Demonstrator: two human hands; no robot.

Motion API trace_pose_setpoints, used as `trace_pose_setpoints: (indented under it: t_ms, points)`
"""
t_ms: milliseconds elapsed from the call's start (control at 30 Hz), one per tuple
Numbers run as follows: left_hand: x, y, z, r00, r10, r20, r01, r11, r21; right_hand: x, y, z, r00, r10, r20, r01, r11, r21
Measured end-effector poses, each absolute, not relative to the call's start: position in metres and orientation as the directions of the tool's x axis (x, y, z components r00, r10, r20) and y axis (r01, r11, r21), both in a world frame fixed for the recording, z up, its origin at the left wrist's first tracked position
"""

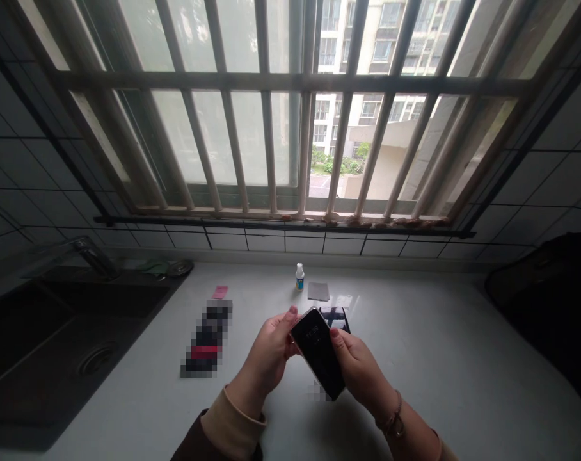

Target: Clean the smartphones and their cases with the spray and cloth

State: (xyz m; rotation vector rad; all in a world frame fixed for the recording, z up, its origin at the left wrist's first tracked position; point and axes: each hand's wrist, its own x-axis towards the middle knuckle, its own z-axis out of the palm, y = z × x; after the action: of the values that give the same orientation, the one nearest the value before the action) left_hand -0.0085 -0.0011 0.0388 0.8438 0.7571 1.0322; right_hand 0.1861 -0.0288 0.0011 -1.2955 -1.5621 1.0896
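Note:
Between my two hands, a dark smartphone (320, 355) is held tilted above the counter, its lit screen showing a clock. My left hand (270, 349) is closed on the phone's upper left edge, thumb near the top corner. Along the right edge, my right hand (360, 365) grips it with the thumb over the side. Behind it on the counter lies a second phone-like dark, glossy slab (336, 316), partly hidden. A small white bottle with a blue label (299, 278) stands upright beyond, beside a grey square cloth or sheet (318, 291).
A blurred-out dark packet with a red band (206, 339) lies on the left of the white counter (429, 384), a pink slip (220, 292) above it. Far left is a dark sink (122, 314) with a faucet (96, 257). A black object (549, 301) stands at right; a barred window rises behind.

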Motion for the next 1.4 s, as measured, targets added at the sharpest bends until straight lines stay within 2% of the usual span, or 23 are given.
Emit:
trace_pose_setpoints:
  t_ms: [167,400,567,900,1067,1233,1400]
  points:
    - [-0.028,0.005,0.044,0.496,0.861,-0.111,-0.132,0.201,0.971,0.196,-0.026,0.009,-0.281,0.957,0.076,0.384,0.185,-0.905]
    - [-0.024,0.004,0.043,0.472,0.874,-0.119,0.002,0.134,0.991,0.196,-0.027,0.014,-0.329,0.942,0.066,0.482,0.228,-0.846]
    - [-0.025,0.005,0.041,0.479,0.859,-0.184,0.067,0.173,0.983,0.195,-0.028,0.018,-0.344,0.932,0.114,0.578,0.306,-0.757]
    - [-0.022,0.006,0.034,0.411,0.876,-0.253,0.089,0.237,0.967,0.195,-0.029,0.015,-0.354,0.924,0.142,0.711,0.365,-0.601]
    - [-0.021,0.005,0.031,0.398,0.869,-0.294,0.029,0.309,0.951,0.194,-0.031,0.016,-0.382,0.909,0.166,0.733,0.407,-0.545]
    - [-0.016,0.001,0.037,0.358,0.877,-0.321,-0.032,0.355,0.934,0.192,-0.035,0.021,-0.391,0.895,0.215,0.694,0.440,-0.570]
    - [-0.016,0.000,0.041,0.429,0.873,-0.231,-0.086,0.294,0.952,0.195,-0.033,0.021,-0.366,0.904,0.220,0.633,0.415,-0.653]
